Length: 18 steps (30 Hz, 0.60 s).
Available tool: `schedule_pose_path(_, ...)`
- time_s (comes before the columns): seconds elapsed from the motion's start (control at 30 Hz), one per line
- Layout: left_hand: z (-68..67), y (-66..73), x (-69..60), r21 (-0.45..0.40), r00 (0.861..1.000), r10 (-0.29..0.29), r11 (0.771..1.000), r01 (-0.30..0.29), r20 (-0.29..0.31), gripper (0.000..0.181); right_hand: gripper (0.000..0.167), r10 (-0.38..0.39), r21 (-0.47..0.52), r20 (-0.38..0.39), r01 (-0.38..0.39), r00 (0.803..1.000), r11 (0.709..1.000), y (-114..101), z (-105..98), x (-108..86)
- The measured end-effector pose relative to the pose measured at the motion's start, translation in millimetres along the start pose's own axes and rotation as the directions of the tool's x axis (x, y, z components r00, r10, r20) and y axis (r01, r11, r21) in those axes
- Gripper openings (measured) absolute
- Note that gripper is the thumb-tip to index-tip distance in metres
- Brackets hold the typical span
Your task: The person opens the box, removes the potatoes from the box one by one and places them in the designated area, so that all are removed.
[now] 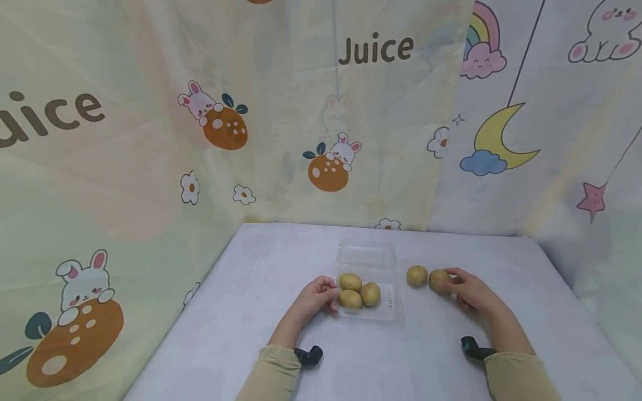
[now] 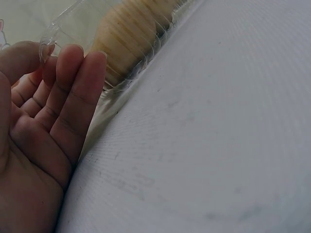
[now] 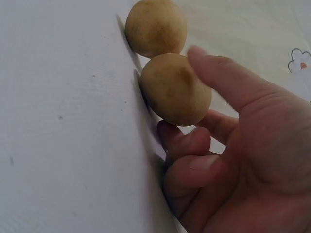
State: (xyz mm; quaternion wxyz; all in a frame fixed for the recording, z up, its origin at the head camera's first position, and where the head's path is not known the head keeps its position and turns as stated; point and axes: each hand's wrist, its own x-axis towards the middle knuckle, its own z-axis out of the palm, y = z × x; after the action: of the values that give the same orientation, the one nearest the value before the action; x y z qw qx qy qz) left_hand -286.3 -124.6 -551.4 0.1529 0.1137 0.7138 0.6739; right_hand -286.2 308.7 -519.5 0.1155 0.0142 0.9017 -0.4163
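Note:
A clear plastic box (image 1: pixel 393 303) with its lid laid back holds three yellow-brown potatoes (image 1: pixel 370 294). My left hand (image 1: pixel 317 296) pinches the box's left rim between thumb and fingers; the left wrist view shows the same hand (image 2: pixel 53 111) at the clear edge (image 2: pixel 48 41), beside a potato (image 2: pixel 124 41). To the right of the box, my right hand (image 1: pixel 471 291) grips one potato (image 1: pixel 439 282). In the right wrist view the hand (image 3: pixel 243 145) has its thumb and fingers round that potato (image 3: pixel 176 90), and another potato (image 3: pixel 156 28) lies just beyond it.
The second loose potato (image 1: pixel 417 275) lies between the box and the held one. A white cloth covers the table (image 1: pixel 391 362). Printed curtains (image 1: pixel 301 111) hang behind and at the sides. Each wrist wears a black device (image 1: pixel 309 356).

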Motion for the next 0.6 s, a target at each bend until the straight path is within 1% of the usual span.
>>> schedule_pose_path(0.1,0.6,0.8,0.4,-0.006,1.0,0.0,1.0,0.0,0.003,0.021,0.081,-0.043,-0.009,0.032,0.043,0.999,0.999,1.5,-1.2,-0.9)
schedule_pose_path(0.27,0.8,1.1,0.5,-0.017,1.0,-0.009,1.0,0.009,0.002,0.022,0.079,-0.078,0.0,0.048,0.078,0.996,0.997,2.0,-0.8,-1.2)
schedule_pose_path(0.33,0.6,0.8,0.5,-0.018,1.0,-0.007,1.0,0.007,0.001,0.023,0.077,-0.069,-0.006,0.037,0.069,0.997,0.998,1.5,0.1,-1.0)
schedule_pose_path(0.43,0.7,0.9,0.0,-0.015,1.0,0.003,1.0,-0.003,0.001,0.022,0.075,-0.077,-0.029,0.024,0.078,0.997,0.997,1.6,1.2,-0.2)
schedule_pose_path(0.6,1.3,2.0,-0.7,-0.019,1.0,-0.005,1.0,0.005,-0.002,0.02,0.078,-0.075,-0.056,0.008,0.075,0.997,0.996,4.6,3.2,1.9)
